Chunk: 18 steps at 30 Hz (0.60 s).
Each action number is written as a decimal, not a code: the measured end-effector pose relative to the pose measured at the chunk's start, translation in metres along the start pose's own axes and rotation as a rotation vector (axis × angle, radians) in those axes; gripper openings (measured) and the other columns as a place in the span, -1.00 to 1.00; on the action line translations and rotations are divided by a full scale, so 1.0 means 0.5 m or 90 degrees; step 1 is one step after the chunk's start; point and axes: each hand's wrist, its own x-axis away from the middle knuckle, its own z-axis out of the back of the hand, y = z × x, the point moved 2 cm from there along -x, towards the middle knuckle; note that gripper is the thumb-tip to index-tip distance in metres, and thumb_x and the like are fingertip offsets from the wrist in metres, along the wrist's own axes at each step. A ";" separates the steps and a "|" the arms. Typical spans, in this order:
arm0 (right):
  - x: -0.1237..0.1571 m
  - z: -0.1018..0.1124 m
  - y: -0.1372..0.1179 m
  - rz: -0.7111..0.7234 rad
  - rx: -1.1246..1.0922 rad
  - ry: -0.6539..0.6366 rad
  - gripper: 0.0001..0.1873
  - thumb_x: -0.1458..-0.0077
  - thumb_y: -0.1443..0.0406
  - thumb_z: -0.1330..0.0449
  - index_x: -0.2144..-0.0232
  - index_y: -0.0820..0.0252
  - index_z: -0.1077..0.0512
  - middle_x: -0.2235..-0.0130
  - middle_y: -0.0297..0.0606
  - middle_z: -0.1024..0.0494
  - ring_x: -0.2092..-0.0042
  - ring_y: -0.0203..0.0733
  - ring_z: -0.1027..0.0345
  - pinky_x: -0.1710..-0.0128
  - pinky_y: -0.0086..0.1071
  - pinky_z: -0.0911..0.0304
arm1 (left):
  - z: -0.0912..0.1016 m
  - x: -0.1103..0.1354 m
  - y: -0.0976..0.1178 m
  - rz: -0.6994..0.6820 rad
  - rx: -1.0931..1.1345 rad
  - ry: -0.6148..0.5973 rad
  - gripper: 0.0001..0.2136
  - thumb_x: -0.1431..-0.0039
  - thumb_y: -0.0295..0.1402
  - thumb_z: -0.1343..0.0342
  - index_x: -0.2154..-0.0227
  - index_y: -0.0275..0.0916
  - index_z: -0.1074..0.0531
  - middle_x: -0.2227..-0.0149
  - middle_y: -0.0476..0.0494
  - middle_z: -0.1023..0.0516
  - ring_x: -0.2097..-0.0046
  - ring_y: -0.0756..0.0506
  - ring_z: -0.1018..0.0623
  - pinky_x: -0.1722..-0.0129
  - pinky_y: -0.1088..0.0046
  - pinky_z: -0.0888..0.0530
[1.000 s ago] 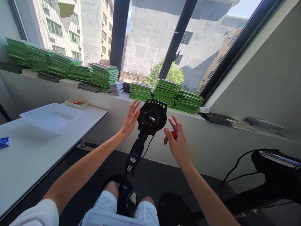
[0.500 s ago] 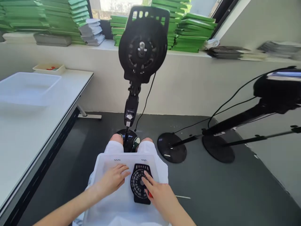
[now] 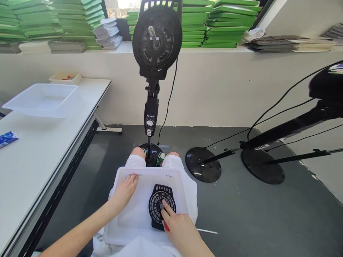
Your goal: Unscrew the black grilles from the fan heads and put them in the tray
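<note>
The right hand (image 3: pixel 179 223) hides part of the black grille cover (image 3: pixel 155 205), which lies in the white tray (image 3: pixel 125 228) on the person's lap. Its index and middle fingers reach to the round knob at the cover's centre, while the others curl round a red object (image 3: pixel 167 227) mostly hidden beneath the palm, so its shape cannot be told. The left hand (image 3: pixel 125 192) rests with fingers straight at the tray's far left, grasping nothing that shows; its fingertips partly cover a small dark mark there. The top of the black fan (image 3: pixel 157 39) is cut off by the upper edge, as are the green stacks (image 3: pixel 227 25) behind it; a blue packet (image 3: pixel 8 138) on the desk (image 3: pixel 40 157) runs out at the left.

The fan's control panel (image 3: pixel 150 116) carries a short white word, too small to read for certain. The two marks near the tray's far rim cannot be read either.

Bare tray floor lies between the cover and the left hand; the cover sits nearer the tray's right wall. The desk's edge runs well apart on the left, and round stand bases (image 3: pixel 203 165) stand on the dark floor (image 3: pixel 235 221) to the right.
</note>
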 end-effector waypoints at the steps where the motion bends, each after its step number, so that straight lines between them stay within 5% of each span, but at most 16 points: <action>1: 0.000 0.005 -0.001 -0.004 -0.003 0.001 -0.71 -0.17 0.38 -0.20 0.06 0.16 -0.55 -0.29 -0.08 -0.39 0.42 -0.10 -0.60 0.49 -0.27 -0.45 | 0.002 -0.004 0.003 0.002 -0.004 -0.005 -0.36 -0.08 -0.80 0.16 -0.25 -0.41 -0.30 -0.13 -0.42 -0.53 -0.13 -0.21 -0.57 -0.04 0.27 -0.60; 13: 0.001 0.042 -0.006 -0.007 -0.021 0.012 -0.78 -0.21 0.32 -0.21 0.09 0.16 -0.55 -0.25 -0.07 -0.45 0.44 -0.08 -0.59 0.52 -0.24 -0.42 | 0.029 -0.039 0.001 0.027 0.047 -0.105 -0.52 -0.11 -0.81 0.16 0.01 -0.35 -0.43 -0.02 -0.35 -0.56 -0.02 -0.19 -0.60 0.02 0.27 -0.59; 18: 0.000 0.065 0.010 -0.003 -0.071 0.027 -0.74 -0.18 0.32 -0.25 0.06 0.13 -0.53 -0.18 -0.14 -0.55 0.41 -0.13 -0.60 0.45 -0.31 -0.41 | 0.035 -0.029 -0.008 0.015 0.148 -0.081 -0.61 -0.19 -0.73 0.15 0.06 -0.30 -0.43 0.02 -0.30 -0.56 0.03 -0.18 -0.58 0.01 0.25 -0.56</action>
